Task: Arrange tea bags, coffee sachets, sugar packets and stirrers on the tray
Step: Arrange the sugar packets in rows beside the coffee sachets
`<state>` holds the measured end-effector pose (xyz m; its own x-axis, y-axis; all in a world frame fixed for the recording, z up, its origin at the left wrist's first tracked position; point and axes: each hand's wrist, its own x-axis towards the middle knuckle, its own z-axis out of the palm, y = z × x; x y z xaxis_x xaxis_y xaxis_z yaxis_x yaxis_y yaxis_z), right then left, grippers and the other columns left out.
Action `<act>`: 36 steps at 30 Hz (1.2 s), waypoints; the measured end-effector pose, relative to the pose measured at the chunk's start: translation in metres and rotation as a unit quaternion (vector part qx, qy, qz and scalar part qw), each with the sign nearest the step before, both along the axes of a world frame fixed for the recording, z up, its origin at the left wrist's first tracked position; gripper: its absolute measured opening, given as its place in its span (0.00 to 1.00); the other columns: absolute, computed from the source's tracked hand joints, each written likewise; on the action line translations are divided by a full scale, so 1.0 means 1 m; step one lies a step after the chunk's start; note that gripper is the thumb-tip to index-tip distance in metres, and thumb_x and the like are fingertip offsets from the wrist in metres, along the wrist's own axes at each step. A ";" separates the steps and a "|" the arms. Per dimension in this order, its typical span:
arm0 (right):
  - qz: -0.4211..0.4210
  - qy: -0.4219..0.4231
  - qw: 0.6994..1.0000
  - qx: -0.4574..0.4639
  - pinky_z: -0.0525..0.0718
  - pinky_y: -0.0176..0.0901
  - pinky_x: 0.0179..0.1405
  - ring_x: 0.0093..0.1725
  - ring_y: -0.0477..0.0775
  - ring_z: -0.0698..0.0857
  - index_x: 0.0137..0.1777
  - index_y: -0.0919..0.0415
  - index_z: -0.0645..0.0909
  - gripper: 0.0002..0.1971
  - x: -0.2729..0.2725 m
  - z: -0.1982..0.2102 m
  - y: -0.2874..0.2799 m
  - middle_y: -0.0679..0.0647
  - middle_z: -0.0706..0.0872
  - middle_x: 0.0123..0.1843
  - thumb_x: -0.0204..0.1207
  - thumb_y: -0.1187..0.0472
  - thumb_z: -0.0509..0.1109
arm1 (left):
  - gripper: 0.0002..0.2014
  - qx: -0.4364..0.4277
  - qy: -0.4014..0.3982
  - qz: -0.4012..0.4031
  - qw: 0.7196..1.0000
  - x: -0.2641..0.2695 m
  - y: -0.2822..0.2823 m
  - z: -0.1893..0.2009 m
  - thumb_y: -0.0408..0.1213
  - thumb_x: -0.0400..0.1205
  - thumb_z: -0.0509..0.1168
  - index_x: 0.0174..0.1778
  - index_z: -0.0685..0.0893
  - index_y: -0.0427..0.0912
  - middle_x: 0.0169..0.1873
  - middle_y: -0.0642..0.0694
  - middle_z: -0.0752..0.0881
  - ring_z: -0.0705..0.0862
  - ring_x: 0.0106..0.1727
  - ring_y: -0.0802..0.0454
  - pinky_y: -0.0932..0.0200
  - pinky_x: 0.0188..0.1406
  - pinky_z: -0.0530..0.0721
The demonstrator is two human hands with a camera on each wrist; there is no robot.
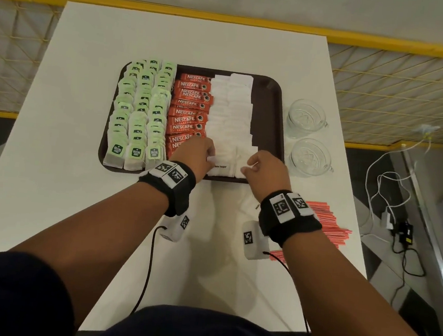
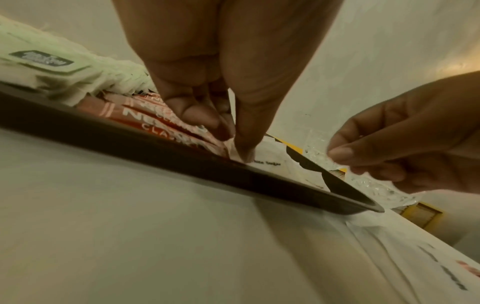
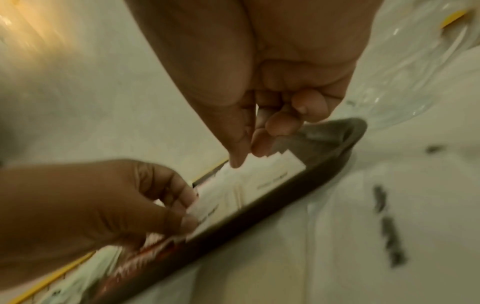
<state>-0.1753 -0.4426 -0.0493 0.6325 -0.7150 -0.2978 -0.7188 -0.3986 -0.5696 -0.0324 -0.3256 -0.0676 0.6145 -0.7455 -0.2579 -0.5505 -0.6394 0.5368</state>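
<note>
A dark brown tray point(image 1: 275, 91) holds rows of green tea bags point(image 1: 139, 111) on its left, red coffee sachets point(image 1: 189, 110) in the middle and white sugar packets point(image 1: 231, 109) on the right. Both hands work at the nearest sugar row. My left hand point(image 1: 211, 160) pinches the left edge of a front sugar packet point(image 2: 267, 162), thumb pressed down on it. My right hand point(image 1: 246, 167) pinches the neighbouring sugar packet point(image 3: 275, 170) between thumb and forefinger. Red stirrers point(image 1: 328, 224) lie on the table by my right wrist, off the tray.
Two clear glass cups point(image 1: 305, 119) point(image 1: 310, 157) stand just right of the tray. A white plastic wrapper point(image 2: 389, 257) with dark print lies on the table below the tray's near rim. The tray's right strip is bare. Cables lie on the floor at the right.
</note>
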 end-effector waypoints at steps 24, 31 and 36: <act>0.144 0.196 0.967 -0.079 0.80 0.49 0.53 0.58 0.60 0.82 0.63 0.59 0.75 0.27 -0.101 -0.001 -0.005 0.58 0.78 0.60 0.71 0.43 0.76 | 0.30 0.088 -0.034 -0.056 0.994 -0.128 -0.024 -0.014 0.58 0.81 0.66 0.71 0.75 0.40 0.66 0.40 0.76 0.77 0.67 0.42 0.49 0.67 0.78; 0.145 0.160 0.973 -0.085 0.80 0.49 0.54 0.58 0.61 0.82 0.63 0.60 0.75 0.25 -0.101 -0.004 -0.003 0.59 0.78 0.61 0.72 0.48 0.76 | 0.25 0.061 0.009 -0.012 0.998 -0.131 -0.022 -0.018 0.54 0.77 0.72 0.62 0.80 0.42 0.60 0.42 0.80 0.77 0.65 0.42 0.48 0.66 0.77; 0.121 0.133 0.982 -0.056 0.81 0.50 0.55 0.58 0.61 0.82 0.61 0.61 0.75 0.23 -0.101 -0.008 -0.002 0.60 0.80 0.59 0.71 0.52 0.77 | 0.17 0.041 0.066 0.010 0.997 -0.131 -0.017 -0.010 0.45 0.73 0.78 0.49 0.78 0.44 0.53 0.43 0.84 0.82 0.55 0.43 0.51 0.56 0.79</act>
